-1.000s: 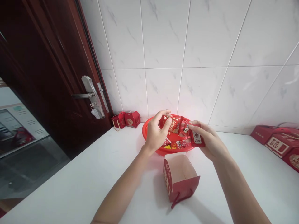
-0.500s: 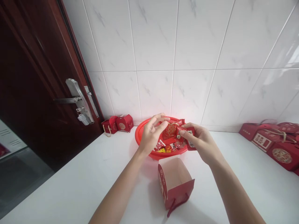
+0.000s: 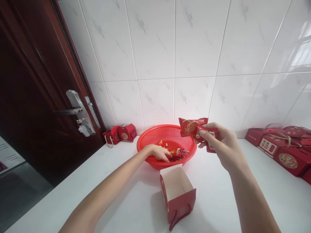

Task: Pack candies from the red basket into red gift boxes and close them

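Several red wrapped candies (image 3: 190, 127) are pinched in my right hand (image 3: 216, 137), raised over the right rim of a red mesh basket (image 3: 155, 133). My left hand (image 3: 161, 152) reaches down inside the basket among more wrapped candies (image 3: 179, 152); its fingers point downward, and whether they grip anything is hidden. In front of the basket an open red box (image 3: 181, 200) stands upright on the white table (image 3: 116, 197), its pale inside bare and a dark red cord hanging from its near side.
Two small closed red boxes (image 3: 127, 133) sit by the wall at the left. More red boxes (image 3: 289, 160) are grouped at the right. A dark red door with a metal handle (image 3: 79, 111) stands at the left.
My left hand has dropped from above the basket down into it. My right hand has moved slightly right with the candies, away from the left hand. The view has shifted a little.
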Demonstrator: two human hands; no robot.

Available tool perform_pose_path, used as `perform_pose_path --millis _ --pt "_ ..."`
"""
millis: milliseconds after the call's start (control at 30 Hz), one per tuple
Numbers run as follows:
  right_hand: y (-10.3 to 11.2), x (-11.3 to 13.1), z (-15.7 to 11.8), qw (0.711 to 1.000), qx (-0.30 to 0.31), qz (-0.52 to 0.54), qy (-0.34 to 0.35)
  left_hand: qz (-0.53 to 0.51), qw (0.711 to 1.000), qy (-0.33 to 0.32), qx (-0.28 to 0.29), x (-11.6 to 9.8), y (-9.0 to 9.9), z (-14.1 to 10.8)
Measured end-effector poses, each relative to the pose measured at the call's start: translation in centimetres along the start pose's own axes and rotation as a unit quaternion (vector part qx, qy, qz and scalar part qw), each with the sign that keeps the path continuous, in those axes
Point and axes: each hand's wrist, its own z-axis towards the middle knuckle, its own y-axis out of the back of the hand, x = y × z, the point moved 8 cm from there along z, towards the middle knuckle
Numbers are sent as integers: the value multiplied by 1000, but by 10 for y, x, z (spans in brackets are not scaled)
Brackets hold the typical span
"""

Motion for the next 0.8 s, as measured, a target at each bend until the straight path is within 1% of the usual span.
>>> perform_pose_path --millis 67,133,233,367,433,467,533,633,700,800 --pt "1 0 1 1000 4 3 10 31 999 30 -23 8 11 -3" --pt "3 -1 3 1000 3 1 19 61 996 64 -28 15 20 -11" --pt "6 -1 5 1000 -2 -6 31 106 986 124 18 27 21 -23" --pt "3 3 4 999 4 -8 33 154 963 201 95 42 12 -34" --pt "2 4 2 1000 2 -9 30 159 958 213 110 44 8 -36" --pt "2 5 1 1000 0 -10 28 159 959 210 107 42 7 -35" --pt "1 5 1 1000 4 -15 27 152 967 188 83 34 7 -34" --pt "-2 4 2 999 19 -31 26 119 984 124 41 8 8 -30" --pt "-3 3 3 998 24 -46 23 75 994 75 41 -14 1 -24" --pt "-7 4 3 997 29 -65 24 3 997 22 69 -43 -16 -5"
